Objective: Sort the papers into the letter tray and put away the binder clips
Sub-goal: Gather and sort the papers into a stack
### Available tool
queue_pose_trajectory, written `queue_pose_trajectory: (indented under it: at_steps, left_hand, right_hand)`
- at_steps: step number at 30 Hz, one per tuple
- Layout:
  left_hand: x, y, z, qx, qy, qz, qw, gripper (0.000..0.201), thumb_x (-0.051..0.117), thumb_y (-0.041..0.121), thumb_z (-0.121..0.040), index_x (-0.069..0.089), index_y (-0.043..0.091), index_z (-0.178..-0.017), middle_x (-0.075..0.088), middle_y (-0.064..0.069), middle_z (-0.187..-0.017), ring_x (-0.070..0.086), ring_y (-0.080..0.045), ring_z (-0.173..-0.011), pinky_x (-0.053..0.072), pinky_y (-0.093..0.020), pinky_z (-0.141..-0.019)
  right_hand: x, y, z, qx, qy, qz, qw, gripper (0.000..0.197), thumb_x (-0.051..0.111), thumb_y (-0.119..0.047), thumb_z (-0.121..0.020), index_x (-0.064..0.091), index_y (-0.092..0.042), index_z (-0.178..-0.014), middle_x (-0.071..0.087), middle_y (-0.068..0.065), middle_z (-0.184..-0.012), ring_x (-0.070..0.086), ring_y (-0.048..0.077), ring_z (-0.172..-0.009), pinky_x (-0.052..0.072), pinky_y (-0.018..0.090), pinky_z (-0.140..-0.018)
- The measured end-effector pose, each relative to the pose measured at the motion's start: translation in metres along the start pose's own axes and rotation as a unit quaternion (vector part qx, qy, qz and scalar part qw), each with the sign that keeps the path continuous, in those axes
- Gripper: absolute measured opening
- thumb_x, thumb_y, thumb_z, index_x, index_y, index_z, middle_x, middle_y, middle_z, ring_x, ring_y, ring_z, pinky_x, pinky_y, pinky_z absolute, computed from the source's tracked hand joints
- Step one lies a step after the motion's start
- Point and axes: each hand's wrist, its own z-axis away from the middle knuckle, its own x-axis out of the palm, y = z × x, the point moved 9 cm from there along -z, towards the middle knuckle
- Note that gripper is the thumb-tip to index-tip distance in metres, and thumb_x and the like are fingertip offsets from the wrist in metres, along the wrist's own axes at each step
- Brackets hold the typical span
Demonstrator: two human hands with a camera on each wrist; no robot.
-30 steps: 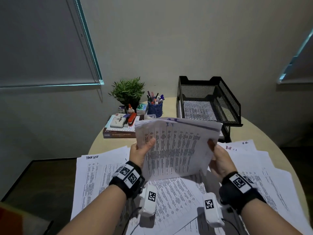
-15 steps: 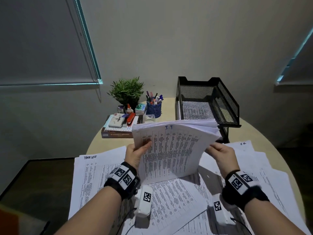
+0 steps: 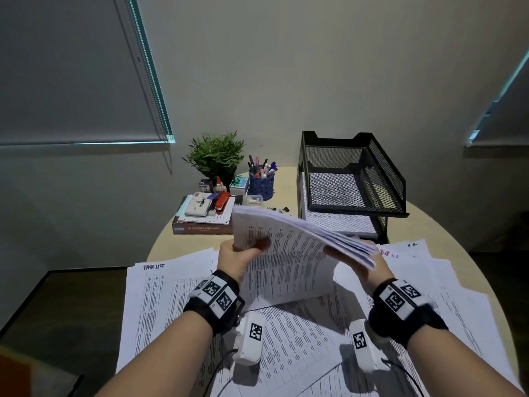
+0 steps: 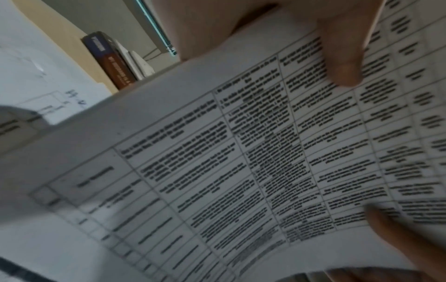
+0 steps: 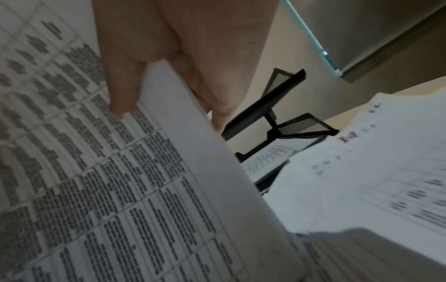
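Observation:
I hold a thick stack of printed papers [image 3: 292,253] in both hands above the table, tilted with its top edge leaning away from me. My left hand [image 3: 243,255] grips its left edge, thumb [image 4: 342,63] on the printed face. My right hand [image 3: 379,270] grips the right edge and is mostly hidden under the fanned sheets; its thumb [image 5: 125,85] presses the print. The black mesh letter tray [image 3: 383,170] stands just beyond the stack, with a printed sheet [image 3: 337,222] in its lower tier. Two binder clips [image 3: 280,209] lie on the table left of the tray.
Loose printed sheets [image 3: 177,296] cover the near half of the round table [image 3: 423,222]. At the back left are a plant [image 3: 214,156], a blue pen cup [image 3: 261,181], a small clear box [image 3: 252,199] and a book pile with a stapler [image 3: 204,216].
The stack has tipped from upright and facing me to a flatter slant, its top edge swinging toward the tray. My right hand has slid down under the right edge.

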Motion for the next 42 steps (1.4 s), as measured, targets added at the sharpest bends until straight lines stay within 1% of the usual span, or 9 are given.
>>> queue_pose_trajectory:
  at_steps: [4,14,17,20,24,28,31,38,42]
  left_hand:
    - [0.004,0.017,0.002,0.035,-0.01,0.012,0.999,0.021,0.071,-0.005,-0.073,0.068,0.012,-0.084,0.071,0.014,-0.063,0.068,0.003,-0.064,0.056,-0.013,-0.065]
    - [-0.015,-0.088,0.014,-0.169,0.002,-0.176,0.97,0.033,0.081,0.027,-0.069,0.055,0.007,-0.065,0.05,-0.004,-0.06,0.049,-0.01,-0.05,0.043,-0.019,-0.051]
    - [-0.011,-0.086,0.017,-0.166,0.02,-0.112,0.979,0.047,0.082,0.02,-0.068,0.055,-0.002,-0.1,0.065,-0.013,-0.094,0.063,-0.023,-0.085,0.055,-0.03,-0.078]
    - [0.01,-0.068,0.017,-0.144,0.006,-0.008,0.99,0.033,0.073,-0.004,-0.075,0.058,-0.004,-0.104,0.067,-0.008,-0.089,0.063,-0.015,-0.081,0.056,-0.017,-0.064]
    - [0.034,-0.062,0.008,-0.147,-0.012,0.07,0.987,0.047,0.071,-0.009,-0.074,0.056,-0.001,-0.117,0.067,-0.014,-0.11,0.062,-0.027,-0.105,0.047,-0.043,-0.097]
    - [0.059,-0.057,0.009,-0.156,-0.137,-0.08,0.975,0.039,0.069,-0.002,-0.079,0.058,0.003,-0.116,0.069,-0.009,-0.104,0.068,-0.016,-0.087,0.056,-0.022,-0.068]
    - [0.078,-0.068,0.021,-0.205,-0.218,-0.109,0.948,0.04,0.058,-0.001,-0.088,0.049,0.009,-0.126,0.065,-0.013,-0.113,0.071,-0.016,-0.074,0.056,-0.023,-0.054]
    - [0.133,-0.038,-0.025,-0.223,-0.164,0.002,0.961,0.042,0.036,-0.002,-0.098,0.029,0.001,-0.14,0.051,-0.027,-0.126,0.072,-0.019,-0.061,0.059,-0.025,-0.052]
    - [0.167,-0.02,-0.048,-0.258,-0.152,0.015,0.954,0.042,0.03,-0.003,-0.099,0.025,-0.004,-0.14,0.047,-0.032,-0.132,0.061,-0.04,-0.108,0.057,-0.026,-0.049]
  right_hand:
    - [0.0,-0.023,0.007,-0.034,0.014,-0.023,0.999,0.031,0.073,-0.002,-0.075,0.068,-0.014,-0.103,0.075,-0.002,-0.093,0.07,0.006,-0.083,0.053,0.015,-0.067]
    - [0.011,0.069,0.03,0.167,0.007,0.03,0.985,0.036,0.078,-0.02,-0.075,0.066,-0.008,-0.107,0.069,0.0,-0.098,0.064,0.014,-0.088,0.051,0.019,-0.076]
    - [0.004,0.08,0.03,0.191,0.055,0.053,0.979,0.028,0.076,-0.018,-0.076,0.069,-0.007,-0.101,0.071,0.014,-0.101,0.066,0.027,-0.093,0.051,0.04,-0.088]
    - [-0.003,0.077,0.023,0.189,0.079,0.037,0.978,0.017,0.068,-0.007,-0.083,0.065,0.0,-0.099,0.068,0.016,-0.096,0.062,0.025,-0.084,0.049,0.024,-0.066]
    - [-0.02,0.06,0.017,0.195,0.097,0.048,0.975,0.009,0.065,-0.011,-0.087,0.062,-0.003,-0.091,0.062,0.009,-0.079,0.057,0.022,-0.074,0.045,0.012,-0.048]
    - [-0.047,0.044,0.007,0.188,0.121,0.055,0.973,0.026,0.064,-0.008,-0.087,0.062,0.011,-0.105,0.066,0.028,-0.102,0.062,0.04,-0.093,0.052,0.031,-0.076]
    - [-0.069,0.026,-0.008,0.175,0.131,0.056,0.974,0.028,0.063,-0.008,-0.088,0.061,0.008,-0.11,0.061,0.03,-0.109,0.061,0.037,-0.096,0.043,0.022,-0.062]
    - [-0.099,-0.016,-0.059,0.129,0.082,0.01,0.988,0.038,0.053,0.014,-0.086,0.054,-0.001,-0.12,0.065,0.015,-0.109,0.064,0.017,-0.083,0.056,0.024,-0.073]
    - [-0.109,-0.027,-0.09,0.146,-0.024,0.096,0.984,0.059,0.048,0.022,-0.079,0.049,-0.008,-0.129,0.062,0.018,-0.121,0.064,0.03,-0.095,0.056,0.041,-0.08]
